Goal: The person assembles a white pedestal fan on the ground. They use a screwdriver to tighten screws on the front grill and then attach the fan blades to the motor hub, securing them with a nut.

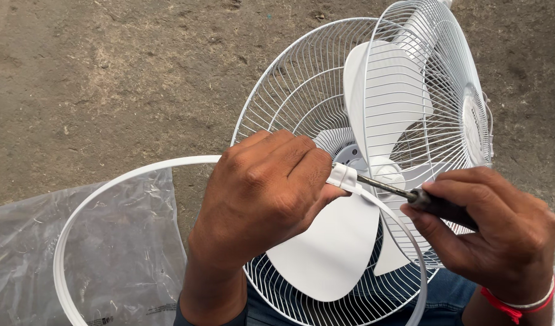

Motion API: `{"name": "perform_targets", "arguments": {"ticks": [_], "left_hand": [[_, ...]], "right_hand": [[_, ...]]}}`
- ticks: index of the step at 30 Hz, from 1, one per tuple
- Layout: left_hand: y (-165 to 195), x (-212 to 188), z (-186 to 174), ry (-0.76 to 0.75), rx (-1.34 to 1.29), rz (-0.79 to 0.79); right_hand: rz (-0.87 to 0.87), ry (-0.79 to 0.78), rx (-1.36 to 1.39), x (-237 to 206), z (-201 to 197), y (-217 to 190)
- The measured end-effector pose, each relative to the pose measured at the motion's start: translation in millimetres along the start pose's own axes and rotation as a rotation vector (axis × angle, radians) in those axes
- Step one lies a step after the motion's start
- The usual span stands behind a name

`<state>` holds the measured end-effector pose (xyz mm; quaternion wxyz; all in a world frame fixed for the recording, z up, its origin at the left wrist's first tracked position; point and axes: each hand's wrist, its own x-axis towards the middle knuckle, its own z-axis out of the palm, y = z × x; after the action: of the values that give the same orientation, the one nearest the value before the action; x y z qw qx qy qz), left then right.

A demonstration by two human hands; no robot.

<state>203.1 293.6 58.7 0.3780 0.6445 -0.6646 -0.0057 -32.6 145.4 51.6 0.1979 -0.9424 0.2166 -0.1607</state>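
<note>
Currently, left hand (262, 187): pinching ring clasp (344, 177).
Right hand (495, 232): gripping screwdriver (410, 196).
Risk: tip may slip, clasp springing open.

A clear, crinkled plastic bag (117, 253) with small dark print lies lower left.

Red and white bands (519, 302) on right wrist; perhaps jeans.

Place: outdoor work spot on open ground
Ground: bare, packed brown dirt floor (108, 72)
Clutter: crumpled clear plastic packing sheet (108, 253) spread on the dirt
</note>
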Motion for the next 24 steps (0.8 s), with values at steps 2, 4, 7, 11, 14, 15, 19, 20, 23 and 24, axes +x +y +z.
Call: {"name": "perform_targets", "arguments": {"ticks": [2,4,7,11,14,15,19,20,23,24], "left_hand": [[0.2,0.2,-0.8,0.005,-0.002,0.001],[0.2,0.6,-1.2,0.007,0.0,-0.002],[0.5,1.1,-1.0,0.002,0.002,-0.007],[1.8,0.7,-1.6,0.006,0.001,-0.001],[1.0,0.6,-2.1,0.002,0.008,-0.007],[0.7,0.6,-1.9,-0.002,0.011,-0.011],[0.3,0.0,-0.6,-0.005,0.014,-0.013],[0.2,0.0,0.1,-0.002,0.013,-0.01],[0.1,-0.3,0.3,0.002,0.012,-0.007],[0.1,-0.2,0.3,0.003,0.011,-0.007]], "right_hand": [[-0.023,-0.025,-0.01,-0.7,-0.5,0.6],[0.002,-0.052,0.002,-2.4,-0.3,0.5],[0.024,-0.063,0.0,-5.0,1.2,1.1],[0.034,-0.017,0.045,-6.0,3.3,3.3],[-0.065,0.047,0.014,-6.6,3.6,2.6],[-0.055,0.032,0.014,-6.3,3.3,2.0],[-0.009,-0.043,0.024,-4.5,0.2,0.0],[0.004,-0.066,0.027,-4.2,-0.6,0.0],[0.042,-0.122,0.027,-3.7,-1.0,0.6],[0.041,-0.123,0.035,-4.1,-0.7,1.0]]}}
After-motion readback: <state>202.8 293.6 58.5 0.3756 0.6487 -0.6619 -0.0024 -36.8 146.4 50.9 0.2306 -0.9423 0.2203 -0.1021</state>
